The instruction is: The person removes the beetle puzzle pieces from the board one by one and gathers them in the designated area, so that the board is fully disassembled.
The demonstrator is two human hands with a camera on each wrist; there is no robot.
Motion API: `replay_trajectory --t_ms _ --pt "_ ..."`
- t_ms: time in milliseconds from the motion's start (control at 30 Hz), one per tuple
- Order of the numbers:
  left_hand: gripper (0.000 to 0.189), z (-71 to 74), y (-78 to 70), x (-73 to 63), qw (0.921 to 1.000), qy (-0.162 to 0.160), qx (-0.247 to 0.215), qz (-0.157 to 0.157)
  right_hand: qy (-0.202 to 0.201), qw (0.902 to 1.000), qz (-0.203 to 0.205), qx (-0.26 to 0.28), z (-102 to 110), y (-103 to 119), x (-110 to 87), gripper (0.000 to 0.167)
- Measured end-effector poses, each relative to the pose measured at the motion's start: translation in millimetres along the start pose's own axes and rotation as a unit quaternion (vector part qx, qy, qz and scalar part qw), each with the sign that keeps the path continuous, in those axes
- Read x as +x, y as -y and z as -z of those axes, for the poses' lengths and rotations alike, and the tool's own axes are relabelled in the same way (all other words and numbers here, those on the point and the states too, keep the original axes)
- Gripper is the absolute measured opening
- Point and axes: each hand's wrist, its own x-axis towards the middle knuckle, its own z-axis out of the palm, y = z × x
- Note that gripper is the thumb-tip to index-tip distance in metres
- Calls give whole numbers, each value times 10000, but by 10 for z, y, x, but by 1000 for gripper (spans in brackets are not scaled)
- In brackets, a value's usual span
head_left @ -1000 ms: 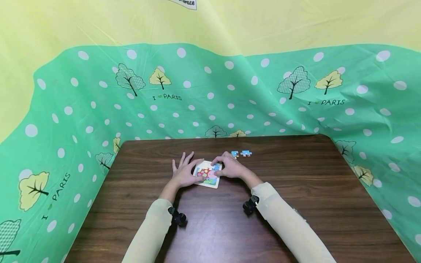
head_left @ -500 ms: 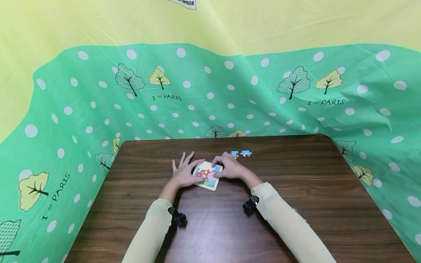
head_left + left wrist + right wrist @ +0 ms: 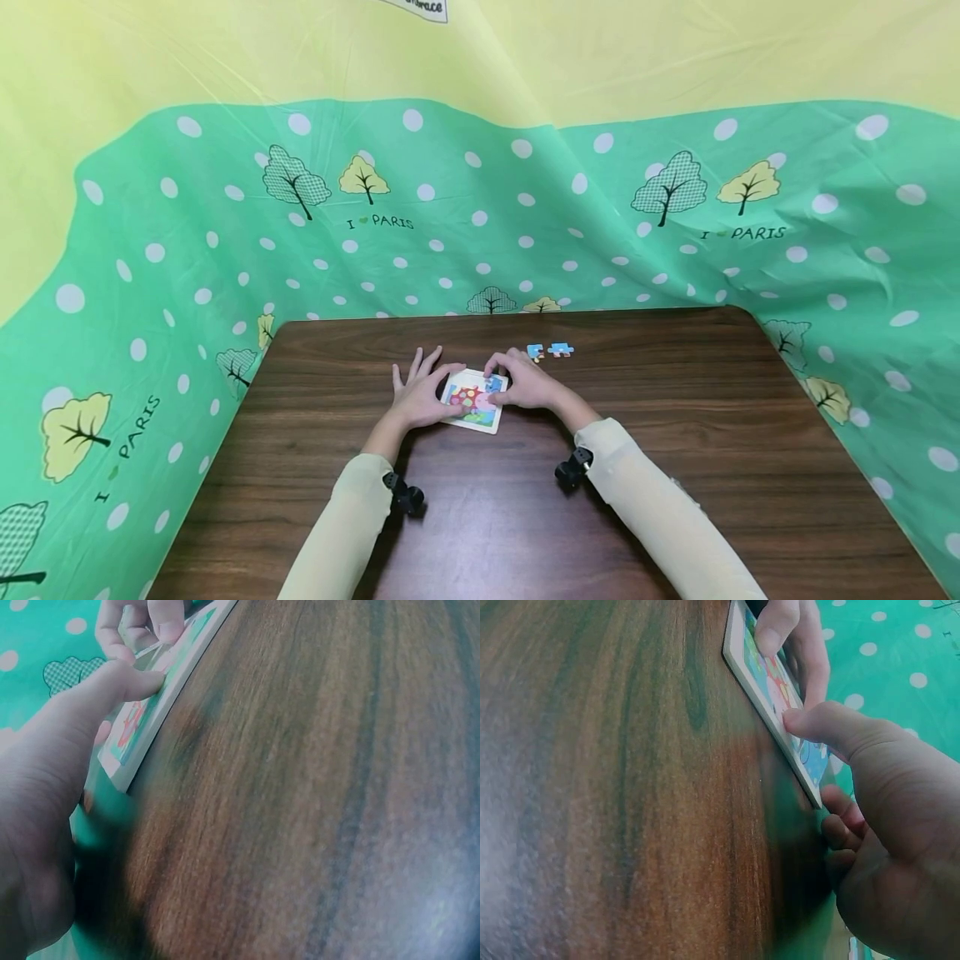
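A small jigsaw puzzle (image 3: 471,426) with a pale frame lies on the table between both hands, showing a red, dotted shape, a pink face and blue and green parts. My left hand (image 3: 420,402) grips its left side, thumb on the picture and index finger at the far edge, the other fingers spread out. At the right side, my right hand (image 3: 527,383) holds the puzzle by thumb and index finger around its blue far corner. In the right wrist view, the right thumb (image 3: 810,724) presses on the picture; I cannot tell whether a loose piece is under these fingers.
Two loose blue puzzle pieces (image 3: 560,350) lie beyond the right hand, near the back of the dark wooden table (image 3: 675,400). A green and yellow cloth (image 3: 480,183) with dots and trees hangs behind the table and along its sides. Each wrist carries a small black camera (image 3: 573,468).
The puzzle's near corner swung slightly left and then back right while both hands held it. Hands and loose pieces have barely moved.
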Motion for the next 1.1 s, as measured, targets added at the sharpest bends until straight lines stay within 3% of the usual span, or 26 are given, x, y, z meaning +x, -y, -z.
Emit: replay_trajectory --t_ms 233,367,600,833,1100 --pt "84 22 -57 -28 10000 0 77 20 -310 9985 441 -21 -110 -284 78 34" --pt "83 54 -90 -43 10000 0 69 4 -259 9990 372 42 -43 -148 18 35" --pt "82 7 -10 -3 10000 -5 2 -15 -116 9997 -221 -46 22 87 -45 44" --pt "81 7 41 18 9999 110 -26 9 -181 9994 -179 -220 13 93 -39 38" --pt "81 5 45 17 9999 148 15 19 -295 9995 18 112 -96 -234 69 38"
